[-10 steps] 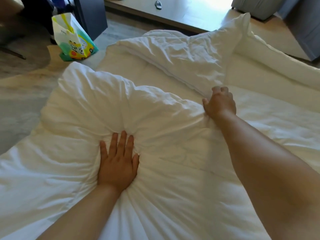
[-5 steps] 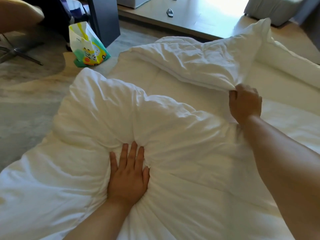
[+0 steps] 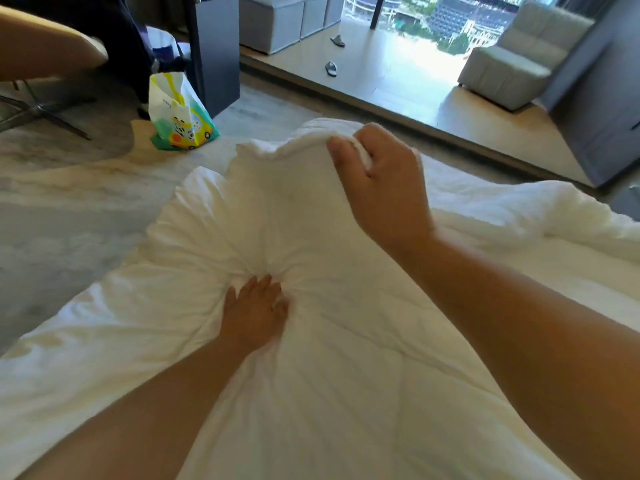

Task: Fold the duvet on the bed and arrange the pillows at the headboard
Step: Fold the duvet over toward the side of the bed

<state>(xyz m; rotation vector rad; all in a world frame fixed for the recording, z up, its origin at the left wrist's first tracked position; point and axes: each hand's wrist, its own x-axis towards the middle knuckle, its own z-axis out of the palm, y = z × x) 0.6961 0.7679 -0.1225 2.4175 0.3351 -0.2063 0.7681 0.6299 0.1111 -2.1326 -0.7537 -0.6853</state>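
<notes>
A person's left hand [image 3: 256,311] pressed flat, fingers straight, pinning the white duvet [image 3: 346,375] on the bed, while the right hand [image 3: 384,188] gripped a raised edge, apparently to fold it.

The white duvet [image 3: 346,358] lies rumpled across the bed, puffed into a mound at its middle, creases radiating from a dented spot. One edge is lifted and bunched above the mound.

Matt, crumpled white cloth duvet [image 3: 346,341]; glossy, perhaps plastic bag [image 3: 178,116]; smooth wooden floor [image 3: 391,74].
</notes>
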